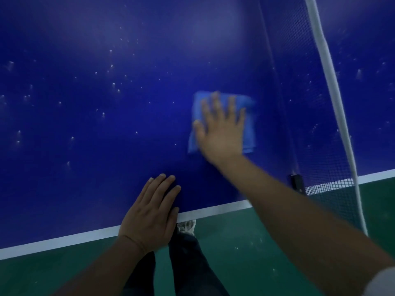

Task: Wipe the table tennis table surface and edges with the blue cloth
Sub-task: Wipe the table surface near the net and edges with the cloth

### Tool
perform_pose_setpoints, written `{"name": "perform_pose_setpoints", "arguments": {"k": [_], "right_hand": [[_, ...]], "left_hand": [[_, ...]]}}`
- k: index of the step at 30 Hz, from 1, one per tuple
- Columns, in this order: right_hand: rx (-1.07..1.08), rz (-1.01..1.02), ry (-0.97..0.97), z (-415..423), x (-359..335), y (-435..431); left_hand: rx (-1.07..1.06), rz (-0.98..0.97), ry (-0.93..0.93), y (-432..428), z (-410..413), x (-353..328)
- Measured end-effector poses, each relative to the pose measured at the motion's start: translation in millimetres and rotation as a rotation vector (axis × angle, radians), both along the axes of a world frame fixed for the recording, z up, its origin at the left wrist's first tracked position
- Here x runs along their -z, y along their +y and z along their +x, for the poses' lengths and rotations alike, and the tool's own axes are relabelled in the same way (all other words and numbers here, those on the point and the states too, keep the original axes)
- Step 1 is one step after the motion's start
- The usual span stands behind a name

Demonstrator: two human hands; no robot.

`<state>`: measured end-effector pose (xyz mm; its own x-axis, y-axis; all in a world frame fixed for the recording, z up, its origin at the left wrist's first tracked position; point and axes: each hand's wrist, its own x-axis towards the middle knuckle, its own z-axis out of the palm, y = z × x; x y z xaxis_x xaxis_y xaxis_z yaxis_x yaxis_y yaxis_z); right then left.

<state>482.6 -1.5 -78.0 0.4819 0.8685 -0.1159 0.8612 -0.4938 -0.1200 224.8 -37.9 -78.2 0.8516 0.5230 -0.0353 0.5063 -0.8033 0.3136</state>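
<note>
Nearest, left hand [149, 221] spread flat over the white-striped near edge [213, 210] of the dark blue table tennis table [106, 150], fingers straight, gripping nothing, probably bracing the lean. Farther out, right hand [221, 133] likewise unclenched, palm pressing the folded light-blue cloth [249, 129] onto the surface, close beside the black mesh net [310, 103]. Blurred, so likely mid-stroke. Pale specks [113, 84] unwiped to the left.
</note>
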Motion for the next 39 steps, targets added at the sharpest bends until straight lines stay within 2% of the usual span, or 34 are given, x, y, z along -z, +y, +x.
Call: {"name": "perform_pose_setpoints", "arguments": {"k": [2,3,4,6,9,11,13,16,18,19,21,23,25,27,31,33,36,38,39], "right_hand": [[-0.433,0.01,0.026,-42.6,3.2,-32.2],[-0.57,0.02,0.04,-46.3,3.1,-50.4],[-0.62,0.022,0.054,-34.6,1.3,-61.4],[-0.494,0.015,-0.007,5.5,-0.1,-63.8],[-0.004,-0.028,-0.027,55.5,-2.2,-30.3],[0.194,-0.012,0.003,45.3,-3.1,-7.1],[0.085,-0.022,0.015,3.7,-0.9,-1.8],[-0.32,0.006,0.122,-68.0,-3.5,-25.1],[-0.328,0.122,0.291,-76.5,-10.2,-50.8],[-0.247,0.203,0.343,-67.1,-12.1,-67.2],[-0.037,0.255,0.259,-32.5,-12.2,-109.3],[0.111,0.138,0.168,2.5,-11.8,-145.6],[0.139,0.068,0.158,18.6,-8.9,-162.4],[0.096,0.067,0.12,27.5,-5.3,-163.3],[0.069,0.078,0.106,52.7,-1.2,-143.7],[0.087,0.059,0.114,58.6,0.2,-131.9],[0.068,0.044,0.108,60.0,0.2,-126.5],[0.07,0.045,0.103,61.6,-0.8,-129.1],[0.078,0.047,0.106,61.8,-1.3,-129.2]], "left_hand": [[-0.009,-0.023,-0.056,1.1,-1.8,0.1],[-0.009,-0.024,-0.073,1.2,-2.8,0.3],[-0.007,-0.016,-0.077,1.6,-2.7,0.7],[-0.01,0.006,-0.053,0.9,-1.1,1.5],[-0.018,0.012,-0.041,0.5,-0.2,0.1],[-0.05,-0.015,-0.076,-0.6,-0.7,-2.3],[-0.17,-0.078,-0.147,-0.8,0.8,-6.9],[-0.375,-0.13,-0.325,1.6,8.7,-17.1],[-0.409,-0.157,-0.389,1.3,23.3,-24.7],[-0.395,-0.176,-0.363,0.0,34.9,-27.8],[-0.327,-0.171,-0.2,-2.3,62.5,-29.3],[-0.268,-0.128,0.007,-2.4,89.2,-23.3],[-0.205,-0.061,0.126,7.8,107.2,-15.0],[-0.126,0.009,0.137,34.6,122.6,-8.8],[-0.17,0.006,0.105,96.1,162.0,-9.5],[-0.009,0.06,0.126,79.1,167.8,-4.2],[0.412,0.108,0.152,42.8,143.8,-1.4],[0.509,0.124,0.188,75.7,144.7,-5.1],[0.462,0.131,0.223,99.8,151.7,-7.4]]}}
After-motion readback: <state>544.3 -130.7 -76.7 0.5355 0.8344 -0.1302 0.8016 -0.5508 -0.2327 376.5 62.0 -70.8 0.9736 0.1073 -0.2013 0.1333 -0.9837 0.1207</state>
